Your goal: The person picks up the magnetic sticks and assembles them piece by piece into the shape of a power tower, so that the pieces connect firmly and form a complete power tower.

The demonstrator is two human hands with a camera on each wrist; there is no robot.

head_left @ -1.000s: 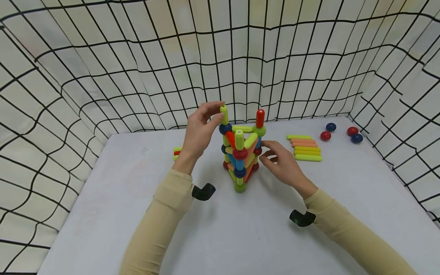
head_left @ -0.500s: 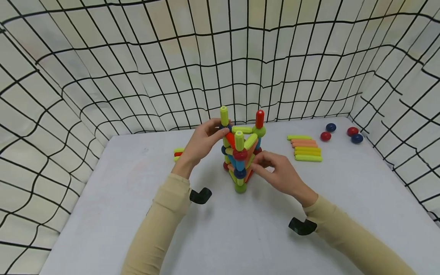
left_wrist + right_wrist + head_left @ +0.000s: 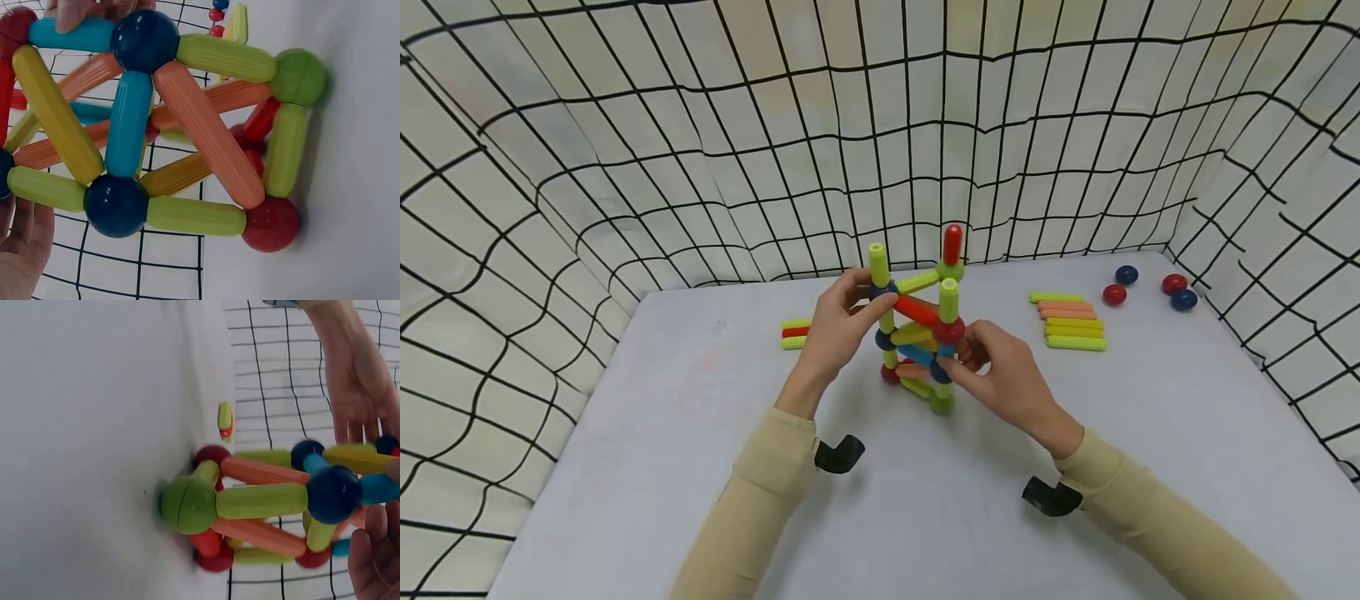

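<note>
The white surface point(image 3: 625, 467) carries everything, with the tower point(image 3: 917, 310) standing midway between its left and right edges, nearer the far edge. Compared with half a second ago, the tower has been turned: its near post has swung rightward and the red-topped post sits almost behind it. That probably serves to bring another side round for checking or building on, with the joints still together.

The left hand point(image 3: 838, 321) holds the tower, its thumb at the upper-left blue ball point(image 3: 883, 289). The right hand point(image 3: 1003, 383) has shifted onto the near post, pinching its light-blue stick point(image 3: 94, 36).

Loose sticks point(image 3: 1075, 323) lie in a row toward the far right corner; a smaller stack point(image 3: 795, 332) sits near the far edge, left of the tower. Smallest, four loose balls point(image 3: 1115, 294) rest by the far right corner, seemingly spare for the bare post tops.
</note>
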